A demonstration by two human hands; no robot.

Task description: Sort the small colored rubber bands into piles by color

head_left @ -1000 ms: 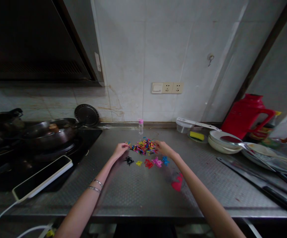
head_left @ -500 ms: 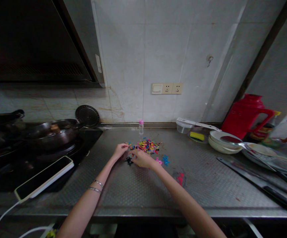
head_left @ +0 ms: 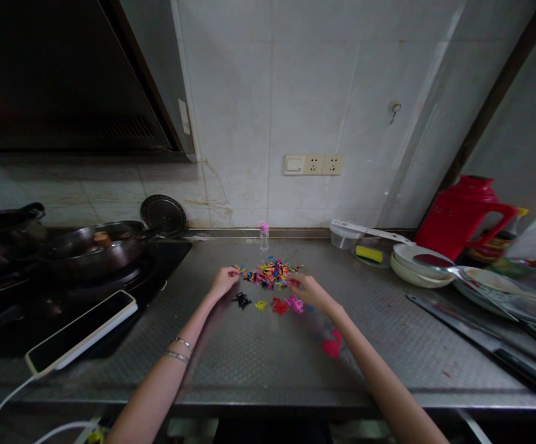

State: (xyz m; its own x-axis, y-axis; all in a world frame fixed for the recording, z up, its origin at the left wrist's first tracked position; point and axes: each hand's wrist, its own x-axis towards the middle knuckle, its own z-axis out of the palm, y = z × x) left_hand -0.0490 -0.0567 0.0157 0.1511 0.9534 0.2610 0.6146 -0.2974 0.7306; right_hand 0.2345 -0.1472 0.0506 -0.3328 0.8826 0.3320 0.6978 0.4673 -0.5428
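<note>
A mixed pile of small coloured bands [head_left: 271,273] lies on the metal counter. My left hand [head_left: 225,280] is at the pile's left edge, fingers pinched on something too small to make out. At the right edge of the pile is my right hand [head_left: 308,290], its fingertips touching or just over the bands; whether it holds one is unclear. In front of the pile sit small groups: black [head_left: 242,300], yellow [head_left: 261,305], red [head_left: 279,306] and pink [head_left: 295,303]. Blue bands [head_left: 310,308] are mostly hidden under my right hand. Nearer the front is a bright pink-red piece [head_left: 332,344].
A small clear bottle with a pink cap [head_left: 264,237] stands behind the pile. A phone [head_left: 82,333] and pans [head_left: 96,250] are at the left. At the right are a plastic tub [head_left: 344,235], sponge [head_left: 368,254], bowls [head_left: 419,271], red jug [head_left: 462,216] and long knife [head_left: 462,327].
My right hand has moved right, from over the small groups to the pile's right edge, uncovering the yellow and red groups. My left hand has barely moved.
</note>
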